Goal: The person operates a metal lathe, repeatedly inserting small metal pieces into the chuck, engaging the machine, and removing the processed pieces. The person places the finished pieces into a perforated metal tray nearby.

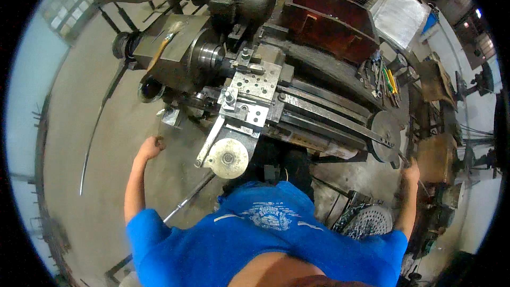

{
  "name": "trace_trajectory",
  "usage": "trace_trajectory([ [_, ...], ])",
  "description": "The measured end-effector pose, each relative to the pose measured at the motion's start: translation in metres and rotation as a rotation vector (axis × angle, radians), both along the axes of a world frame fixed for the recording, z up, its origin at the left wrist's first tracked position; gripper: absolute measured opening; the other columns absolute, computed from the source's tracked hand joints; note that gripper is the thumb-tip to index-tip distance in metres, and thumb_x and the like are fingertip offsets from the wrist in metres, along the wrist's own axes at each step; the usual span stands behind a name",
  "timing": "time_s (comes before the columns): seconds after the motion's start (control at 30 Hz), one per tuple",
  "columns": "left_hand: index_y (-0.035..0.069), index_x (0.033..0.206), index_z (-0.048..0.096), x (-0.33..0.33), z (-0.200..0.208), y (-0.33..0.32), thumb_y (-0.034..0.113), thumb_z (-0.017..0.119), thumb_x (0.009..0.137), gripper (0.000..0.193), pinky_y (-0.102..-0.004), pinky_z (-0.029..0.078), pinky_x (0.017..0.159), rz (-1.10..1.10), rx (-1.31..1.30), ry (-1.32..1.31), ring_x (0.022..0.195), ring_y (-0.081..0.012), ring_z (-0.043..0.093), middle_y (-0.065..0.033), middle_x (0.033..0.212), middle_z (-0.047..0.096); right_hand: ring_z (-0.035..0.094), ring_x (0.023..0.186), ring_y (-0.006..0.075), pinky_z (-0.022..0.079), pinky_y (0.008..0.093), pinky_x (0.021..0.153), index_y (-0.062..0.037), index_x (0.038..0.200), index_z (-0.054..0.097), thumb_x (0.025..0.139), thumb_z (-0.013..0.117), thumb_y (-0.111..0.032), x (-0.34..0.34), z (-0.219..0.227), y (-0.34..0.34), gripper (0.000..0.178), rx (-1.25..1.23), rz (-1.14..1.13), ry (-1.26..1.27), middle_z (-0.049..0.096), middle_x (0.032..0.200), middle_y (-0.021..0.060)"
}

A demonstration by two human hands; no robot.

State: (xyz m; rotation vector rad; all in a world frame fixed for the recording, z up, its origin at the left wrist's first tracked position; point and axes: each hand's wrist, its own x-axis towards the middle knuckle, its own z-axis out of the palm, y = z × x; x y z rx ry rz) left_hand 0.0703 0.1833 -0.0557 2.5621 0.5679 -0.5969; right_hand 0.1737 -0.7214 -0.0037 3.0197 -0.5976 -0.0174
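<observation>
My left hand hangs over the floor at the left, apart from the machine, with its fingers curled in and nothing visible in them. My right hand is at the far right, its fingers closed round a thin rod-like handle beside the dark round wheel. Between them stands a metal lathe, with a steel chuck, a drilled tool-slide plate and a pale round handwheel in front. A flat lever lies beside the handwheel. Two parallel bed rails run toward the right-hand wheel.
A dark motor sits behind the headstock, where a brush lies. At the back stand a red-brown box and several hand tools. A long thin bar slopes down at left. A perforated round seat is at lower right.
</observation>
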Motion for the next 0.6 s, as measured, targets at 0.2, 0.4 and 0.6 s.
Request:
trace_trajectory([
  [0.2,-0.003,0.112,0.048,-0.045,0.067,-0.094,0.020,0.056,0.078,0.041,-0.0300,0.045,0.073,0.025,-0.500,0.015,0.079,-0.0173,0.058,-0.0118,0.086,0.061,0.047,0.107,0.0264,0.039,0.0335,0.086,-0.0042,0.122,0.039,0.061,0.056,-0.019,0.008,-0.020,-0.046,0.065,-0.080,-0.217,0.268,0.049,0.115,0.0160],
  [0.4,0.000,0.111,0.049,-0.071,0.097,-0.146,0.026,0.058,0.078,0.043,-0.0305,0.044,0.079,-0.051,-0.592,0.029,0.086,-0.0198,0.057,-0.0123,0.094,0.060,0.055,0.090,0.0343,0.043,0.0402,0.078,-0.0025,0.094,0.054,0.067,0.048,-0.018,-0.011,-0.020,-0.026,0.032,-0.118,-0.270,0.172,0.057,0.096,0.0188],
  [0.6,0.006,0.099,0.059,-0.079,0.059,-0.168,0.026,0.060,0.075,0.030,-0.0315,0.044,0.062,-0.178,-0.266,0.139,0.066,-0.0182,0.058,-0.0129,0.074,0.062,0.057,0.081,0.0352,0.045,0.0434,0.069,-0.0031,0.083,0.058,0.066,0.052,-0.025,-0.077,-0.049,0.000,0.028,-0.085,-0.327,0.006,0.059,0.088,0.0189],
])
